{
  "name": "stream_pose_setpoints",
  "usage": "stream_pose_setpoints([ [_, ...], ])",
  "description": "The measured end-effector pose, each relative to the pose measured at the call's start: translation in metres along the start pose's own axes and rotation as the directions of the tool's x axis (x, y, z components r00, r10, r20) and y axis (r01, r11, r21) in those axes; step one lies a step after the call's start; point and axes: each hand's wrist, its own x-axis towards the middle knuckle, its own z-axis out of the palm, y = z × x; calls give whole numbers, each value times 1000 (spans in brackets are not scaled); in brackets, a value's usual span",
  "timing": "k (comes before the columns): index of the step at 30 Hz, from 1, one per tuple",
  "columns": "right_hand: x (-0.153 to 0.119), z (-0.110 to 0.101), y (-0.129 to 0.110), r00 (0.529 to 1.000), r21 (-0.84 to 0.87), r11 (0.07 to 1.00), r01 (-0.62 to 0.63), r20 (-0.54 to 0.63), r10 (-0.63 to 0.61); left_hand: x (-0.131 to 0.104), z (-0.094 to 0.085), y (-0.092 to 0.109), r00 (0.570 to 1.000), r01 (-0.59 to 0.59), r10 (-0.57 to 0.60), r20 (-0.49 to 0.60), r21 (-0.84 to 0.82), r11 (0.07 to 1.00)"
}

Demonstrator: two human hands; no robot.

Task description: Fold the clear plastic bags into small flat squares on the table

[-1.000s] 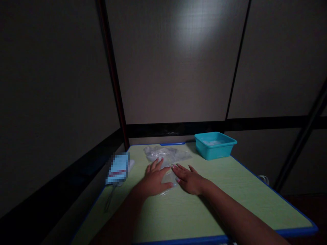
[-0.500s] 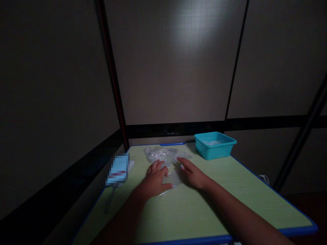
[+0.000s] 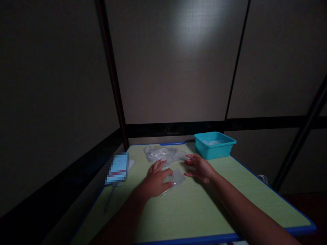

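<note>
A clear flat plastic bag (image 3: pixel 179 179) lies near the middle of the table. My left hand (image 3: pixel 157 180) rests over its left part with fingers apart, the thumb and index finger curving around it; the part under the palm is hidden. To the right of that bag is my right hand (image 3: pixel 200 169), raised a little, its thumb and fingers spread with nothing between them. Just beyond both hands sits a crumpled heap of clear plastic bags (image 3: pixel 160 153).
A turquoise plastic basin (image 3: pixel 215 150) with pale contents stands at the table's back right. On the left edge is a blurred-out light blue item (image 3: pixel 119 168) with a strap (image 3: pixel 109 199). The green table (image 3: pixel 194 214) has a blue rim and stands against panelled walls.
My right hand has moved right, away from the flat bag, and its fingers have opened. More of the bag now shows. My left hand has stayed almost in place.
</note>
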Motion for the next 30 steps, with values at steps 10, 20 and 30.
stream_pose_setpoints([
  [10, -5, 2, -1, 991, 19, 993, -113, 70, 111, -1, 0, -2, 1000, 8, -8, 24, -14, 1000],
  [20, -11, 8, -1, 957, -215, 967, -135, 225, 183, 0, 2, -2, 1000, 13, -13, 15, -6, 1000],
  [30, -9, 9, 13, 925, -451, 884, 123, 376, 63, 3, 6, 5, 999, -21, 24, 42, -65, 998],
])
